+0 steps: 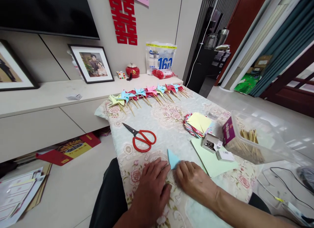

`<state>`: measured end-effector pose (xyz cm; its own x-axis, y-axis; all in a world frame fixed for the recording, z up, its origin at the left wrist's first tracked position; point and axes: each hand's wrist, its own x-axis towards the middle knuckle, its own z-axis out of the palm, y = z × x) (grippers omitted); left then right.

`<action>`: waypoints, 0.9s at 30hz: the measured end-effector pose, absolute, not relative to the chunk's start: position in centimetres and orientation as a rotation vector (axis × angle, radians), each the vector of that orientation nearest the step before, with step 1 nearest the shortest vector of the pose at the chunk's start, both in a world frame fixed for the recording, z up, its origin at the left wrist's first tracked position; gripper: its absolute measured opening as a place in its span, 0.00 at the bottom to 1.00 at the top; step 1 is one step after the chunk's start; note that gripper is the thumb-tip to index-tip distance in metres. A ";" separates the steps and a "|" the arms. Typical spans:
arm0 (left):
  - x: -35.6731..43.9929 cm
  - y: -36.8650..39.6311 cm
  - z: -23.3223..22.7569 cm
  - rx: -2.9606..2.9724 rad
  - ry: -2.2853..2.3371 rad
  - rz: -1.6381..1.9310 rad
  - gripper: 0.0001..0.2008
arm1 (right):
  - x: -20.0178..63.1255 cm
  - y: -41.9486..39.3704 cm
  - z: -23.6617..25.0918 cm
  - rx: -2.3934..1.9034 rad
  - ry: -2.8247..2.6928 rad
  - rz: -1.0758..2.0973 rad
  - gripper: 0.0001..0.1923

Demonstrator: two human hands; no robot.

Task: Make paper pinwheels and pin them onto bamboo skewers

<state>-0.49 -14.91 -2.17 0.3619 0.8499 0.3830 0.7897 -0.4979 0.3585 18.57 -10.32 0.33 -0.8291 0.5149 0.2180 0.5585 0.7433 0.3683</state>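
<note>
A light blue paper folded into a triangle (173, 158) lies on the flowered tablecloth. My left hand (153, 187) rests flat beside it, fingers stretched out and tips at its lower left edge. The curled fingers of my right hand (193, 179) press on its right corner and hide part of it. Red-handled scissors (144, 139) lie beyond my left hand, blades parted. To the right are light green paper sheets (220, 167), with a small open box of metal pins (209, 143) and a white box (225, 155) on top. A pile of coloured paper squares (199, 122) sits behind them.
Several paper pinwheels on sticks (149, 92) line the table's far edge. A clear plastic bin (265, 139) with wooden sticks (249, 136) stands at the right. Beyond the table, a white cabinet (98, 90) bears a framed photo (92, 63) and a red pot (132, 71).
</note>
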 end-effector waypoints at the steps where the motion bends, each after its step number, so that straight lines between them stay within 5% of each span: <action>1: -0.6 -14.9 -2.3 2.484 1.507 0.835 0.24 | 18.7 -10.2 0.4 -0.871 -2.838 -0.637 0.06; 10: -0.6 -14.6 -2.4 2.253 1.553 1.090 0.21 | 19.5 -9.5 0.7 -0.938 -2.765 -0.431 0.08; 17: 0.9 -14.5 -1.3 1.490 1.374 1.187 0.16 | 20.6 -8.8 0.7 -1.004 -2.517 -0.108 0.09; 22: 2.6 -14.0 -0.9 0.811 1.186 1.098 0.18 | 20.7 -9.1 0.7 -1.098 -2.244 0.226 0.09; 27: 2.9 -13.8 -1.7 0.826 1.376 1.276 0.21 | 20.5 -9.5 0.9 -1.154 -2.116 0.471 0.09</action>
<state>2.95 -13.81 -1.73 -0.2243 0.9472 -0.2292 -0.1568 0.1970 0.9678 20.54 -9.50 0.90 -0.3822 0.8396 0.3859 0.5969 0.5431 -0.5906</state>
